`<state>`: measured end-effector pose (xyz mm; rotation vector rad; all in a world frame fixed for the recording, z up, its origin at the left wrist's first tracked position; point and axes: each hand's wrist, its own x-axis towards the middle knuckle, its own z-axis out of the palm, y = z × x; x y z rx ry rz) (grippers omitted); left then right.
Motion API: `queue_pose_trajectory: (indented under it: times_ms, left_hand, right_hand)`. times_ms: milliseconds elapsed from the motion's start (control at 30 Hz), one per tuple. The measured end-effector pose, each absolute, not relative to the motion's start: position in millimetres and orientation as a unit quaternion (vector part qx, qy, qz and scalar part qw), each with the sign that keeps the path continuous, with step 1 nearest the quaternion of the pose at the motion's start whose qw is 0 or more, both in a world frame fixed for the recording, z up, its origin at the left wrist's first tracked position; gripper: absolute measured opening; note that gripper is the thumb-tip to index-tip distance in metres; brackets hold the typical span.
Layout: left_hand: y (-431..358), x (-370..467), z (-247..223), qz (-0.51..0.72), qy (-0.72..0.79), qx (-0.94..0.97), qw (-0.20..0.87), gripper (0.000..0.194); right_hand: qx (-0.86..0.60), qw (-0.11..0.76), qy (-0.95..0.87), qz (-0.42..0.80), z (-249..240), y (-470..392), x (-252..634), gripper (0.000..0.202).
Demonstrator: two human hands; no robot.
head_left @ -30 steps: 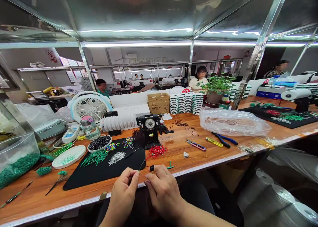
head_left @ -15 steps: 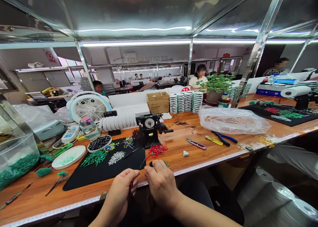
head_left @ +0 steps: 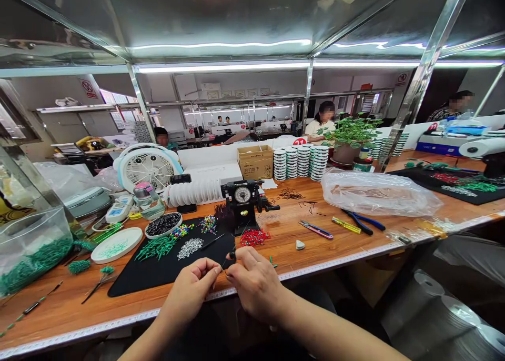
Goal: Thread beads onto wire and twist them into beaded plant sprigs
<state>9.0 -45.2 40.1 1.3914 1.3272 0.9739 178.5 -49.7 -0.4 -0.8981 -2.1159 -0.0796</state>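
Both hands are close together over the front edge of the bench. My left hand (head_left: 196, 283) is closed, thumb and forefinger pinching a thin dark line (head_left: 224, 267) that crosses the small gap to the other hand. My right hand (head_left: 254, 282) is closed too, with a small black piece (head_left: 232, 256) showing at its fingertips; its exact kind is hard to make out. Just beyond lies a black mat (head_left: 136, 278) bearing green sleeves (head_left: 157, 248), small silvery pieces (head_left: 190, 248), coloured beads (head_left: 208, 224) and a thin needle-like tool (head_left: 213, 242). Red beads (head_left: 254, 238) lie beside the mat.
A counter winder (head_left: 242, 200) with white spools (head_left: 195, 192) stands behind the mat. Rightward lie a cutter (head_left: 315, 229), pliers (head_left: 363, 221) and a plastic bag (head_left: 379, 192). White dishes (head_left: 116, 245), a fan (head_left: 150, 169) and a bag of green pieces (head_left: 37, 261) are leftward.
The view has swung slightly left. My right fingers have lifted a little, and the small black piece now stands out more above them. The left hand still pinches near them.
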Motion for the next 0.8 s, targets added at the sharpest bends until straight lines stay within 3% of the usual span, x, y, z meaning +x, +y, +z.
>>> queue_pose_trajectory:
  times_ms: [167,400,533,600,667,733,800]
  left_hand:
    - [-47.6,8.4,40.2,0.361,0.486,0.741,0.291,0.017]
    - [-33.2,-3.8,24.4,0.302,0.381,0.87,0.075,0.028]
    - [-28.6,0.5,30.0,0.343,0.378,0.844,0.163,0.019]
    - [-29.9,4.1,34.2,0.402,0.439,0.744,0.302,0.011]
    - [-32.7,6.7,36.6,0.435,0.48,0.619,0.443,0.014]
    - [-35.4,7.6,36.5,0.434,0.488,0.548,0.522,0.018]
    - [-36.8,7.0,35.3,0.431,0.484,0.545,0.532,0.02]
  right_hand:
    - [-0.318,0.332,-0.888,0.001,20.4,-27.4,176.3,0.02]
    - [-0.382,0.335,-0.846,0.161,41.0,12.0,169.2,0.011]
    - [-0.404,0.357,-0.826,0.165,45.8,9.4,174.4,0.007]
    - [-0.433,0.414,-0.791,0.126,44.0,-2.0,176.1,0.008]
    - [-0.457,0.453,-0.759,0.103,37.7,-15.9,173.9,0.019]
    - [-0.468,0.444,-0.751,0.142,27.8,-28.8,167.3,0.024]
    - [-0.469,0.418,-0.751,0.202,17.6,-38.6,159.6,0.019]
